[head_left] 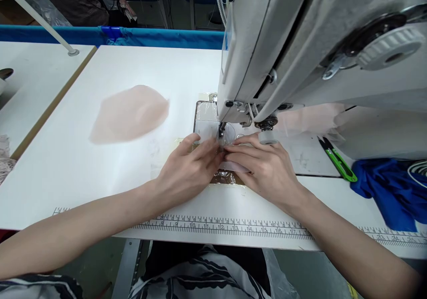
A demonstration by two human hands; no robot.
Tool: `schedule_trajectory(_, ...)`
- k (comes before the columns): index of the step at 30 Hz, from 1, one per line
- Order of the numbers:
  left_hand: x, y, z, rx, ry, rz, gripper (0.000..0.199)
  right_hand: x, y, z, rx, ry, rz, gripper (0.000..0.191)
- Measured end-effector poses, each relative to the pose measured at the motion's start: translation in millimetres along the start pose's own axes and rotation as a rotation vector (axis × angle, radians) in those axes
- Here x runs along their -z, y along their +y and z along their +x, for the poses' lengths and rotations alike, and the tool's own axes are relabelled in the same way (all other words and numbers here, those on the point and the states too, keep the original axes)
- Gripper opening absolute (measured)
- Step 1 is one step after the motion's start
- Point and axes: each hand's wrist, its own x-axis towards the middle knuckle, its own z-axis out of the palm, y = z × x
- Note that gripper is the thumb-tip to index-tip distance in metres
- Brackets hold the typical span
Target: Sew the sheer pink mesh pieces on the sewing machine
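Both hands are at the needle area of a white sewing machine (253,45). My left hand (191,167) lies just left of the presser foot (221,130), its fingers bent together at the fabric's edge. My right hand (267,163) is on the other side, fingers closed on a small piece of thin pale fabric (236,167). Part of that piece shows under the right fingers; the rest is hidden by the hands. What the left fingertips pinch is mostly covered. A flat sheer pink fabric piece (131,114) lies on the table to the left.
Green thread snips (338,159) lie right of the machine bed, beside a blue cloth (383,187). More sheer pink fabric (310,119) sits behind the right hand. A printed ruler (220,225) runs along the table's front edge. A white pole (40,18) stands at the far left.
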Motion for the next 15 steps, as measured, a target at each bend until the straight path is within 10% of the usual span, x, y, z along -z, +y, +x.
schedule_trajectory(15,-16.2,-12.5,-0.6,0.06,0.033,-0.222,0.025,-7.6,6.7,3.4,-0.006,0.024,-0.006,0.018)
